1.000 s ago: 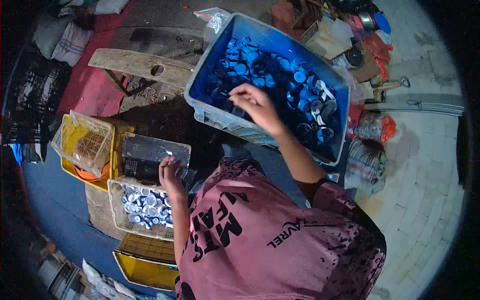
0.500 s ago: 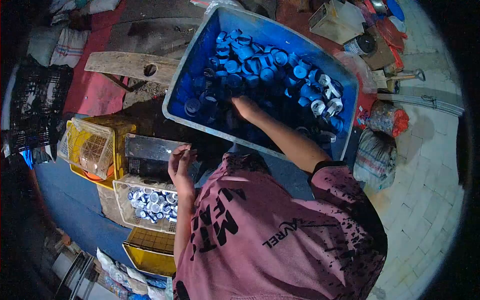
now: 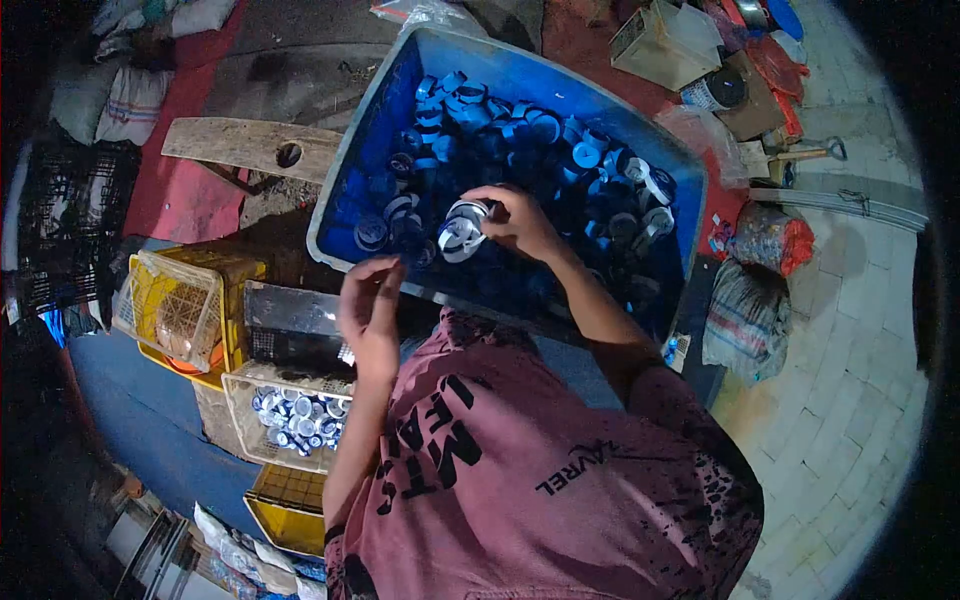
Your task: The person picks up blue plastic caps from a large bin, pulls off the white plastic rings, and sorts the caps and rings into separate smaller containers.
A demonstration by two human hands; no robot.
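The right hand [image 3: 515,218] is inside the big blue crate [image 3: 640,120], and its fingers are closed around a few caps [image 3: 460,228], white and blue ones, which it holds just above the pile. Around this hand, on all sides, lie the many blue caps [image 3: 500,125] that fill the crate; the lighter ones [image 3: 650,185] are to its right, near the far wall.

The left hand [image 3: 370,312] is outside the crate, just below its near rim [image 3: 330,250], and it is raised in the air. Its fingers are half bent and a little apart, and I cannot tell if something small is between them. The two hands are near each other but do not touch.

Under the left hand stands a dark basket [image 3: 290,325], and just below that a pale basket [image 3: 240,425] with small white and blue caps [image 3: 295,415] in it. To the left of this hand is a yellow basket [image 3: 175,300], tilted, and further below another yellow crate [image 3: 290,505]. A wooden plank [image 3: 240,145] with a hole lies beyond the left hand, beside the blue crate.
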